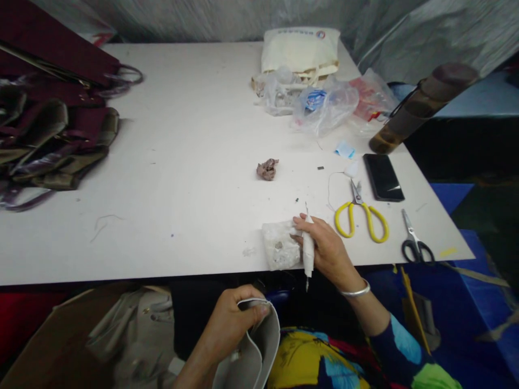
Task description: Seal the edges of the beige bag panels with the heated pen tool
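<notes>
My left hand (233, 319) is closed on the upper rim of a light grey bag (265, 346), which opens upward below the table's front edge. Between the thumb and fingers of my right hand (326, 248) is a slim tool wrapped in white (308, 248), with a thin metal tip at each end. It stands nearly upright in the picture. Right beside those fingers, a crumpled whitish pad in clear plastic (279, 246) lies at the table's front edge. Yellow-handled scissors (352, 216) rest to the right of my right hand.
Black-handled scissors (412, 243), a phone (383, 177) and a tall dark bottle (421, 111) are on the right. Plastic bags (324, 108) and a cream tote (300, 51) lie behind. Maroon bags (77, 119) pile up at left; a crumpled brown scrap (267, 169) sits mid-table.
</notes>
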### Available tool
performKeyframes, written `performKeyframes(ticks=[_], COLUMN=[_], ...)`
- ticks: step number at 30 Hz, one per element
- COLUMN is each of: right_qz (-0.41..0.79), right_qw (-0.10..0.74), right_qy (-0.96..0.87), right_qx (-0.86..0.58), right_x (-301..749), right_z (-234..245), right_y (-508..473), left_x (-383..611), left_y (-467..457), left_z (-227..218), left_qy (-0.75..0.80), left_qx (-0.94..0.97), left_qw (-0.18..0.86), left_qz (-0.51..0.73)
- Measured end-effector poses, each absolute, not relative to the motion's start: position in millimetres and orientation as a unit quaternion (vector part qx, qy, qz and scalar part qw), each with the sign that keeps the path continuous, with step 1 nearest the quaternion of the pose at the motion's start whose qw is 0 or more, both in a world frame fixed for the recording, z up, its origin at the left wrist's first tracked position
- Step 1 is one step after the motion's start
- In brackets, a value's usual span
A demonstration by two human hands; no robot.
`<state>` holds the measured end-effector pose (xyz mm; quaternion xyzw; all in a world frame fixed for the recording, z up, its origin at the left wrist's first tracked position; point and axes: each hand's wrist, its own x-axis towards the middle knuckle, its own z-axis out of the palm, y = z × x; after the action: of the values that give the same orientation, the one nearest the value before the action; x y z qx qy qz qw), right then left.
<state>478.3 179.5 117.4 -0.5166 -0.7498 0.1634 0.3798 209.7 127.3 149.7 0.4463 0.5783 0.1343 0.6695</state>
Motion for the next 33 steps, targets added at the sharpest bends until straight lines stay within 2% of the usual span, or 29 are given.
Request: performKeyframes(ticks=[5, 11, 18, 21, 33], right_qz=[0.160, 0.133, 0.144, 0.147, 0.209], right_qw=[0.350, 0.377, 0.246, 0.217, 0.238], right_qy=[-0.755, -0.745, -0.812, -0.822, -0.797], right_qx=[-0.530, -0.533, -0.509, -0.505, -0.513], right_x=[479, 484, 477, 475, 472], right_z=[119, 142, 185, 192, 189], right_y=[182, 157, 126, 127, 127], left_x=[206, 206, 205, 203, 197], left_y=[130, 130, 129, 129, 129], left_z=[149, 152, 149, 148, 149], left_qy=[0.576, 0.578, 0.557, 0.557, 0.555], left_qx=[0.438, 0.435, 0.437, 0.438, 0.433], left_qw=[0.676, 0.676, 0.690, 0.689, 0.691], left_qz=[0.140, 0.140, 0.153, 0.152, 0.164])
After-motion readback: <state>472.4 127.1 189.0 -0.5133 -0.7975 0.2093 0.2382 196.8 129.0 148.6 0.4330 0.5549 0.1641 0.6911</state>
